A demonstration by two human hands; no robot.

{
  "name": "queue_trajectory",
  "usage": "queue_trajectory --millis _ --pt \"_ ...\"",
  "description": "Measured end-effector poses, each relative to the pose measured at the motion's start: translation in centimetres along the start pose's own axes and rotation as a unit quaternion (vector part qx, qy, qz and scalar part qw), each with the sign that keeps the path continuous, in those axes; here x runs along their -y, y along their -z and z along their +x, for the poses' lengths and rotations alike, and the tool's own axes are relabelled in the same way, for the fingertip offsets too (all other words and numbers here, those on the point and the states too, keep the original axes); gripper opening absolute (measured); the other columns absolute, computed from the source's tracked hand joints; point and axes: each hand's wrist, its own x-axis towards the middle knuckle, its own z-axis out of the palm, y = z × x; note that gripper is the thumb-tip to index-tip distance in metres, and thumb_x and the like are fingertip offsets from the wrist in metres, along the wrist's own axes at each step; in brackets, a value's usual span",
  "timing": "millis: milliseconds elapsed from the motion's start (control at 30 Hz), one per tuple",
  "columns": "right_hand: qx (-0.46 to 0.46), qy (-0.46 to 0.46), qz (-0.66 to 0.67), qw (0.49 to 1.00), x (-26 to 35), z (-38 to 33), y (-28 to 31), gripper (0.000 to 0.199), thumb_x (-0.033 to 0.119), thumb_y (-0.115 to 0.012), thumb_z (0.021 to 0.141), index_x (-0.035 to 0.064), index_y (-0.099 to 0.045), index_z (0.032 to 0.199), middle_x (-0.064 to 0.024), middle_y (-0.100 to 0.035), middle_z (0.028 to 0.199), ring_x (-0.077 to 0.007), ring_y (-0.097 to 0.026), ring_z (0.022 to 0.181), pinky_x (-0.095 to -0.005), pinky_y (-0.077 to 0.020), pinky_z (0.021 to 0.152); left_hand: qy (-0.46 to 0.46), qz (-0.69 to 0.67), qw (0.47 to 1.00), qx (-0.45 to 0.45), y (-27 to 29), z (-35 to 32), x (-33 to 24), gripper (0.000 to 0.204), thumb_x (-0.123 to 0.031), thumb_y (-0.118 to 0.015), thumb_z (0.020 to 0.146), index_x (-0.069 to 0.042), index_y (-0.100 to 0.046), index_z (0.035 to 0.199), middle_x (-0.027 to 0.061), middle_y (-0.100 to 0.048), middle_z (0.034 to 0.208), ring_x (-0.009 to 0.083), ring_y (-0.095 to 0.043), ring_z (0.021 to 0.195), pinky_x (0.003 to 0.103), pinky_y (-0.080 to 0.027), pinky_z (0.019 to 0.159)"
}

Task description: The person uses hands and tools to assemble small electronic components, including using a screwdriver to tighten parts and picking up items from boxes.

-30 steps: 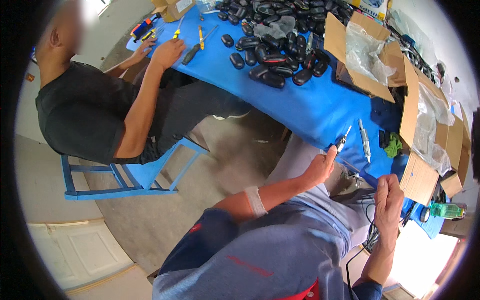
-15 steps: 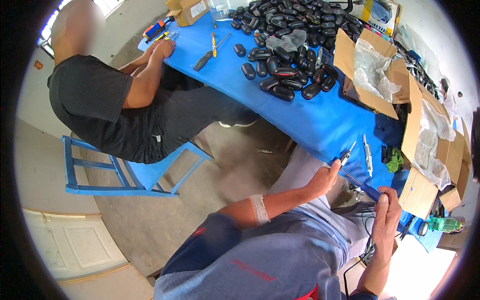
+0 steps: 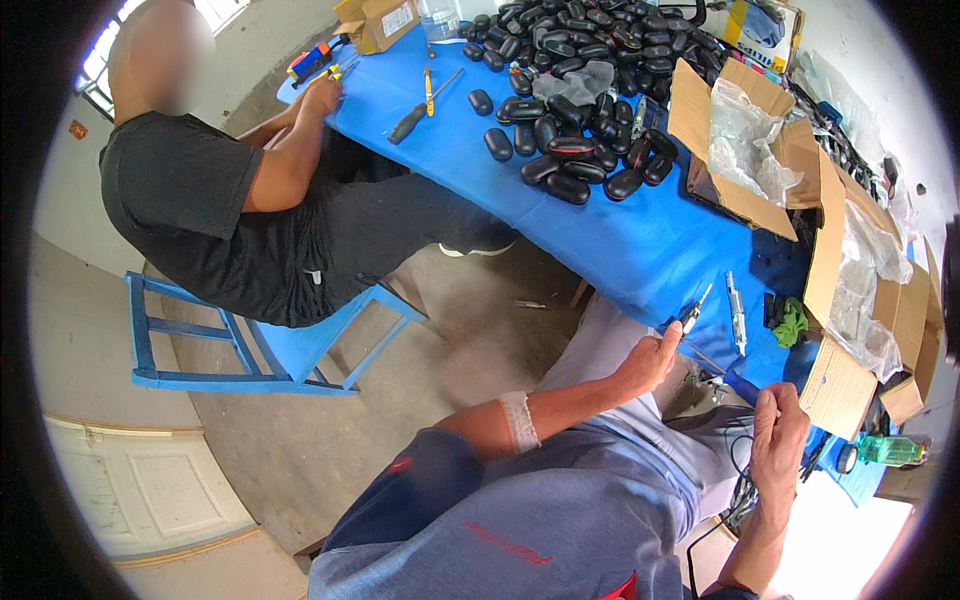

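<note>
My left hand (image 3: 650,365) is closed on a slim silver and dark piece (image 3: 692,316) with a thin pointed end, near the table's front edge. My right hand (image 3: 780,440) grips the blue handle of a soldering iron (image 3: 741,389). Its thin metal shaft slants up toward my left fingers; whether the tip touches the piece is too small to tell. A black cable (image 3: 692,560) trails down by my right forearm. On the blue tablecloth, just beyond the iron, lies another slim silver piece (image 3: 737,312). A green cloth (image 3: 790,322) sits to its right.
A large heap of black oval cases (image 3: 580,90) covers the far table. Open cardboard boxes (image 3: 830,250) with clear plastic line the right side. A screwdriver (image 3: 408,122) lies far left. Another person (image 3: 185,200) sits there on a blue chair (image 3: 160,380). A green bottle (image 3: 888,450) lies right.
My right hand and the soldering iron have shifted slightly down and right. My left hand stays almost where it was. The other person's hands have moved a little left.
</note>
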Motion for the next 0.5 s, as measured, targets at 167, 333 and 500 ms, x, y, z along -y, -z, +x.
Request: queue_trajectory --millis 167,333,500 --pt "0.017 0.032 0.031 0.999 0.0 -0.6 0.1 0.016 0.014 -0.058 0.092 -0.0013 -0.052 0.092 -0.0125 -0.054 0.069 -0.0202 -0.047 0.056 -0.0309 -0.0392 0.054 0.015 0.010 1.000 0.001 -0.1 -0.4 -0.7 0.072 -0.075 -0.035 0.086 -0.011 -0.040 0.052 0.0002 -0.039 0.047 0.0124 -0.039 0.039 0.029 -0.029 0.037" --pt "-0.039 -0.014 0.082 0.996 0.1 -1.1 -1.1 0.020 0.018 -0.054 0.095 -0.0015 -0.058 0.098 -0.0112 -0.054 0.068 -0.0165 -0.048 0.058 -0.0299 -0.0386 0.054 0.019 0.018 1.000 -0.008 -0.3 -0.6 -1.3 0.073 -0.075 -0.035 0.086 -0.011 -0.040 0.052 0.0010 -0.041 0.047 0.0129 -0.040 0.039 0.029 -0.030 0.037" --pt "-0.046 -0.038 -0.008 0.998 -0.6 -1.2 -0.9 0.032 0.028 -0.050 0.098 -0.0016 -0.057 0.091 -0.0146 -0.052 0.061 -0.0246 -0.051 0.052 -0.0361 -0.0392 0.051 0.020 0.031 0.999 -0.007 0.1 -0.5 -1.0 0.073 -0.074 -0.035 0.086 -0.011 -0.040 0.052 0.0013 -0.041 0.047 0.0132 -0.041 0.039 0.029 -0.031 0.038"
